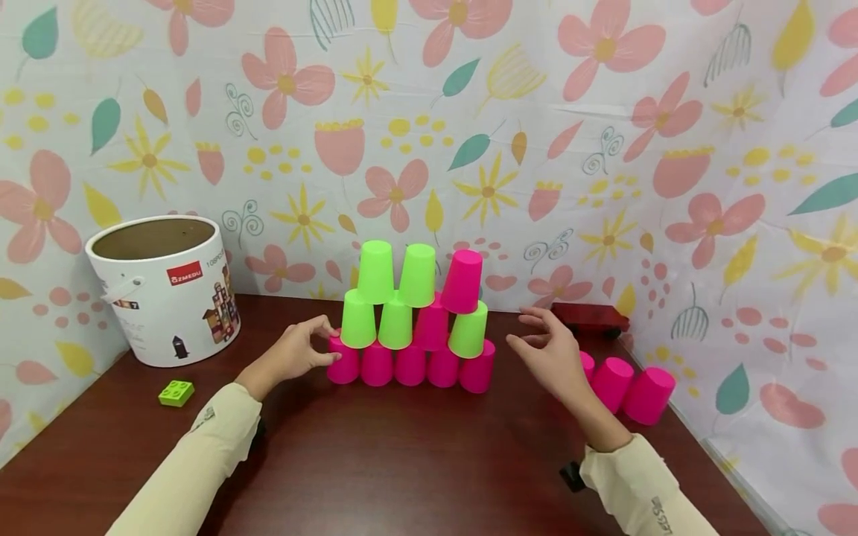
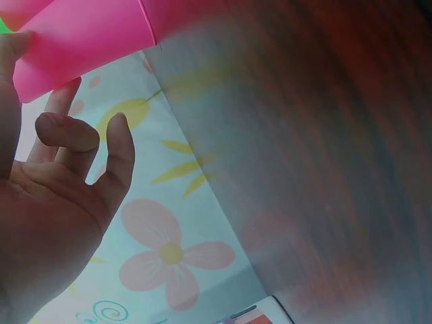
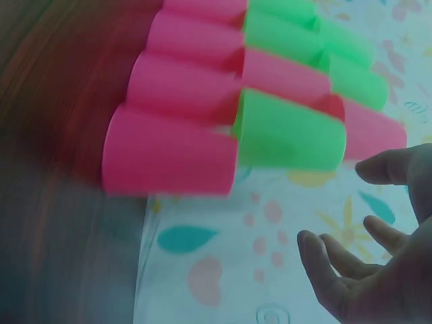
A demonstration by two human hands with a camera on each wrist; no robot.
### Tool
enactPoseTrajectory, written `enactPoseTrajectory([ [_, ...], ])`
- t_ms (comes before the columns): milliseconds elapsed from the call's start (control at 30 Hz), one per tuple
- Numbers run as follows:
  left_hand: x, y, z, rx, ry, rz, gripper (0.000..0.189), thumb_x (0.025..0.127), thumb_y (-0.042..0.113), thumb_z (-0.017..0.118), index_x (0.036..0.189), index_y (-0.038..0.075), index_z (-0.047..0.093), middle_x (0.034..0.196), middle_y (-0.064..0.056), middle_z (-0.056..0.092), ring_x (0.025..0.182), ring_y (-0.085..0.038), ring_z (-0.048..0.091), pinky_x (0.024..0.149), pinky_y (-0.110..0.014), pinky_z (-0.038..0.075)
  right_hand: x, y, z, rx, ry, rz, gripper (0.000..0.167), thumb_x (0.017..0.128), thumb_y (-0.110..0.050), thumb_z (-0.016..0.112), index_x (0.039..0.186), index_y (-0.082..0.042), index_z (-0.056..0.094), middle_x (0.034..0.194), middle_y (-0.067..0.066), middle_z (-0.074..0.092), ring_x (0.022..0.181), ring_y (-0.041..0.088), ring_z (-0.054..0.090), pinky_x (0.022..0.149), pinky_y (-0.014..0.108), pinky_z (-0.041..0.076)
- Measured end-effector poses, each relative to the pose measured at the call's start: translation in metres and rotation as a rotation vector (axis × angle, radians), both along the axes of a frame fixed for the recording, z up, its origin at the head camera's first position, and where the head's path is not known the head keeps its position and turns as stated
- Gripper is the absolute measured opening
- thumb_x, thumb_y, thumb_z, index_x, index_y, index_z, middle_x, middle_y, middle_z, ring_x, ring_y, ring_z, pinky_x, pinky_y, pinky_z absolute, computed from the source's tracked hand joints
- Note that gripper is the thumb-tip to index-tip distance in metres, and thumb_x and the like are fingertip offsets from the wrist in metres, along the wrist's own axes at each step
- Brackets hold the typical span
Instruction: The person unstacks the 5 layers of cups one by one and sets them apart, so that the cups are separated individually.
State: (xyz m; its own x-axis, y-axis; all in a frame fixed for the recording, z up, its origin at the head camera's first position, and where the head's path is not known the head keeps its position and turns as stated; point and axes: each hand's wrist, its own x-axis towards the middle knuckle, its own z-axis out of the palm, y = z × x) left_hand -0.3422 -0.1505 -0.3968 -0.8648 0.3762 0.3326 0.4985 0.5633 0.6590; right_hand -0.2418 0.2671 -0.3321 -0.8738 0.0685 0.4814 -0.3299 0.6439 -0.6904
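Note:
Upside-down pink and green plastic cups stand stacked in three rows at the table's middle. The bottom row is all pink; above it are green cups with one pink cup (image 1: 431, 327). On top sit two green cups and one pink cup (image 1: 462, 281). My left hand (image 1: 299, 350) holds the leftmost bottom pink cup (image 2: 88, 40) by its side, thumb on one side and a finger at the other edge, remaining fingers bent loosely. My right hand (image 1: 551, 353) hovers right of the stack, holding nothing, thumb and fingers spread apart near the right-hand cups (image 3: 290, 131).
More pink cups (image 1: 647, 395) stand at the right, one partly hidden by my right hand. Behind them lies a red object (image 1: 590, 317) with dark wheels. A white bucket (image 1: 167, 313) and a green toy block (image 1: 176, 393) are on the left. Patterned cloth backs the table.

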Motion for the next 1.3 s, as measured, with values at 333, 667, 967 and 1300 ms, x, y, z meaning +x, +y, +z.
enactPoseTrajectory([
  [333, -0.002, 0.001, 0.001, -0.018, 0.021, -0.014, 0.032, 0.078, 0.015, 0.085, 0.096, 0.015, 0.059, 0.107, -0.008, 0.070, 0.105, -0.032, 0.063, 0.084, -0.049, 0.049, -0.010, -0.041, 0.013, -0.138, 0.156, 0.055, 0.058, 0.088, -0.016, 0.075, 0.141, -0.014, 0.052, 0.140, 0.008, 0.055, 0.111, 0.032, 0.060, 0.089, 0.050, 0.047],
  [667, 0.002, -0.007, -0.002, -0.028, 0.036, 0.004, 0.032, 0.077, 0.013, 0.086, 0.093, 0.016, 0.058, 0.106, -0.007, 0.071, 0.103, -0.029, 0.064, 0.075, -0.037, 0.048, -0.028, -0.069, 0.026, -0.102, 0.185, 0.134, 0.072, 0.087, -0.021, 0.076, 0.150, -0.023, 0.042, 0.144, 0.009, 0.047, 0.119, 0.033, 0.051, 0.089, 0.054, 0.050],
  [967, 0.002, -0.005, -0.002, -0.021, 0.042, 0.005, 0.032, 0.077, 0.012, 0.086, 0.094, 0.015, 0.058, 0.105, -0.008, 0.071, 0.104, -0.034, 0.064, 0.077, -0.042, 0.049, -0.045, -0.073, 0.031, -0.090, 0.212, 0.170, 0.074, 0.086, -0.021, 0.078, 0.150, -0.024, 0.042, 0.148, 0.005, 0.045, 0.114, 0.030, 0.053, 0.090, 0.051, 0.048],
  [1300, 0.001, -0.001, -0.002, -0.018, 0.042, -0.006, 0.032, 0.077, 0.013, 0.085, 0.094, 0.016, 0.058, 0.105, -0.008, 0.071, 0.103, -0.031, 0.064, 0.079, -0.045, 0.050, -0.044, -0.070, 0.029, -0.137, 0.180, 0.167, 0.069, 0.087, -0.018, 0.076, 0.147, -0.022, 0.042, 0.136, 0.011, 0.053, 0.103, 0.031, 0.061, 0.073, 0.044, 0.058],
])
